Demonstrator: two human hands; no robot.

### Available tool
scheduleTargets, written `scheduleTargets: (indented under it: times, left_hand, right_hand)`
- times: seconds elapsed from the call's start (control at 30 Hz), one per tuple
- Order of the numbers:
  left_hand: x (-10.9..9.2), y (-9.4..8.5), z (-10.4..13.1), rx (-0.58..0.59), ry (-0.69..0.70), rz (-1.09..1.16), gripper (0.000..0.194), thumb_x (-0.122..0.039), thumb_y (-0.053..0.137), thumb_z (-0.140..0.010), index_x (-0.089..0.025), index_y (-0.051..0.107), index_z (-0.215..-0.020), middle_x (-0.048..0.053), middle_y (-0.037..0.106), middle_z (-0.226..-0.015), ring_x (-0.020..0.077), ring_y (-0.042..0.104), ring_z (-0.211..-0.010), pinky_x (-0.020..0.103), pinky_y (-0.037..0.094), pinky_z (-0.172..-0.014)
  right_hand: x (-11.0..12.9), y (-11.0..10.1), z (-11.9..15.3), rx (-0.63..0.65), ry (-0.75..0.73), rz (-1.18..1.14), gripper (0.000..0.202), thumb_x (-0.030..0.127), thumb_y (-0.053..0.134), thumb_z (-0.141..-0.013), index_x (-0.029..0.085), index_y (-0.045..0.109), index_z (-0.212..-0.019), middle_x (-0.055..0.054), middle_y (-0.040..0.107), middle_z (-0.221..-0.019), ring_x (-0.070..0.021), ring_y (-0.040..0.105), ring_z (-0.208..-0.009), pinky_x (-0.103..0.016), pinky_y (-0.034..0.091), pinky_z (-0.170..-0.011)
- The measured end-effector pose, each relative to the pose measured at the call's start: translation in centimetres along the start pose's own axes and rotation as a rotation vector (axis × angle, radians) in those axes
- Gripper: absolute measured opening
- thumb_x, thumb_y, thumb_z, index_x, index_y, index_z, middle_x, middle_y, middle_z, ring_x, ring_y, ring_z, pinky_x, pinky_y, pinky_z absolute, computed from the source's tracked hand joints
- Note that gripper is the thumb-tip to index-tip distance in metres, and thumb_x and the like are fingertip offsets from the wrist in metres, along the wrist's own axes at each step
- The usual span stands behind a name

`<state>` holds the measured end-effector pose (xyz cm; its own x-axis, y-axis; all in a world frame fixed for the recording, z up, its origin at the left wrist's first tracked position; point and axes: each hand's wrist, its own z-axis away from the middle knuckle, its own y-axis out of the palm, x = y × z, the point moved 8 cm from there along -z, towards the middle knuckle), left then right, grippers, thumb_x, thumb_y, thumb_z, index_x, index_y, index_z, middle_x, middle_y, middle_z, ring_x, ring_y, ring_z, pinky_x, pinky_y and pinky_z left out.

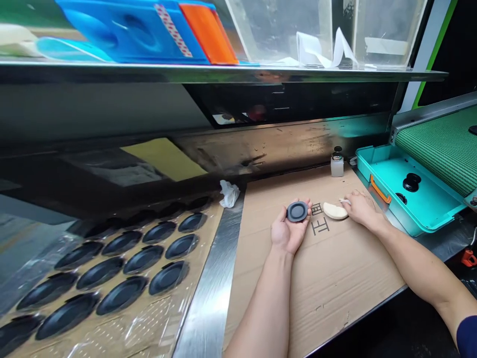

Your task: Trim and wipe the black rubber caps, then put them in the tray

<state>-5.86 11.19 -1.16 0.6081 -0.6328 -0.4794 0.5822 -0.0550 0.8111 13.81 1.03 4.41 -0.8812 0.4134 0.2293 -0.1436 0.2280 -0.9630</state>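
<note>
My left hand (286,233) is palm up and holds a small black oval part (297,212) with a raised rim, its fingers and thumb curled about the edges. To its right, my right hand (360,208) reaches down over the cardboard, its fingers pinched on a thin white stick-like piece (345,201) whose full shape is hidden. Close by those fingers lies a cream, crescent-shaped pad (335,211), flat on the cardboard (290,303); whether the fingertips touch it I cannot tell.
At left, a clear tray (112,333) holds several black oval parts (122,294) in rows. A crumpled white tissue (228,194) and a pump bottle (337,164) stand at the back. Right: a turquoise bin (425,219) with black pieces, beside a green conveyor belt (443,144). A shelf (223,73) crosses above.
</note>
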Motion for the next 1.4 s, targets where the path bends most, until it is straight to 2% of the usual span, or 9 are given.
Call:
scheduleTargets:
  times: [0.2,0.33,0.47,0.6,0.73,0.87,1.03,1.2,1.4]
  left_hand:
    - [1.5,0.9,-0.1,0.043,-0.019,-0.056,0.041,-0.036,0.035,-0.107,-0.012,0.068,-0.110,0.021,0.072,-0.123,0.0304,0.069,-0.120,0.043,0.060,-0.093]
    - [3.4,1.3,-0.1,0.067,-0.021,-0.113,0.040,-0.034,0.038,-0.107,-0.014,0.072,-0.106,0.014,0.076,-0.108,0.0250,0.070,-0.115,0.042,0.055,-0.105]
    - [4.4,1.5,-0.2,0.133,0.029,-0.154,0.036,-0.031,0.043,-0.106,-0.013,0.074,-0.112,0.012,0.076,-0.110,0.0226,0.068,-0.118,0.038,0.051,-0.110]
    - [4.6,1.0,-0.3,0.107,0.039,-0.176,0.035,-0.032,0.044,-0.107,-0.014,0.073,-0.113,0.011,0.076,-0.108,0.0197,0.071,-0.108,0.037,0.054,-0.105]
    - [4.6,1.0,-0.3,0.086,0.016,-0.155,0.034,-0.030,0.044,-0.106,-0.013,0.073,-0.112,0.010,0.077,-0.103,0.0187,0.072,-0.105,0.034,0.054,-0.105]
    - [4.6,1.3,-0.3,0.090,0.002,-0.144,0.037,-0.031,0.041,-0.107,-0.014,0.072,-0.114,0.010,0.077,-0.106,0.0195,0.072,-0.107,0.037,0.054,-0.105]
    - [4.6,1.3,0.0,0.081,-0.110,-0.098,0.039,-0.034,0.040,-0.105,-0.012,0.071,-0.113,0.017,0.076,-0.115,0.0268,0.071,-0.114,0.046,0.055,-0.105]
    - [3.3,1.2,0.1,0.050,-0.094,-0.001,0.040,-0.032,0.036,-0.106,-0.010,0.069,-0.104,0.021,0.074,-0.116,0.0287,0.071,-0.114,0.044,0.060,-0.094]
    - [2.1,1.4,0.6,0.058,-0.100,0.118,0.042,-0.025,0.033,-0.100,-0.011,0.068,-0.120,0.021,0.070,-0.124,0.0332,0.069,-0.118,0.051,0.061,-0.090]
  right_hand:
    - [4.0,-1.8,1.3,-0.211,-0.235,-0.340,0.028,0.032,0.050,-0.105,0.019,0.068,-0.122,-0.010,0.070,-0.115,-0.0207,0.063,-0.108,-0.030,0.047,-0.094]
    - [8.3,-0.1,3.0,-0.165,-0.411,-0.308,0.027,0.033,0.050,-0.106,0.023,0.072,-0.118,-0.008,0.067,-0.107,-0.0194,0.062,-0.102,-0.029,0.048,-0.088]
    - [10.0,1.1,3.0,-0.129,-0.449,-0.160,0.027,0.028,0.047,-0.106,0.022,0.072,-0.110,-0.009,0.066,-0.109,-0.0207,0.059,-0.103,-0.031,0.047,-0.090]
    - [9.2,1.1,2.3,-0.115,-0.325,-0.052,0.024,0.025,0.046,-0.104,0.021,0.070,-0.110,-0.010,0.067,-0.110,-0.0226,0.058,-0.101,-0.032,0.047,-0.083]
    - [9.9,1.4,2.5,-0.062,-0.425,-0.074,0.020,0.027,0.050,-0.103,0.022,0.070,-0.103,-0.008,0.068,-0.108,-0.0217,0.059,-0.099,-0.031,0.047,-0.084]
    - [9.5,1.5,2.1,-0.134,-0.355,-0.139,0.023,0.026,0.049,-0.104,0.021,0.071,-0.104,-0.009,0.067,-0.106,-0.0215,0.059,-0.099,-0.031,0.047,-0.082]
    - [11.1,2.4,3.3,-0.049,-0.600,-0.176,0.019,0.027,0.054,-0.102,0.022,0.072,-0.104,-0.007,0.068,-0.106,-0.0196,0.060,-0.096,-0.031,0.047,-0.083]
    - [7.1,0.4,2.2,-0.205,-0.333,-0.042,0.025,0.027,0.048,-0.105,0.019,0.071,-0.099,-0.011,0.068,-0.102,-0.0232,0.059,-0.097,-0.032,0.045,-0.079]
    - [3.4,-1.5,1.3,-0.402,-0.254,-0.171,0.025,0.029,0.050,-0.104,0.020,0.072,-0.097,-0.009,0.068,-0.094,-0.0224,0.061,-0.092,-0.032,0.045,-0.081]
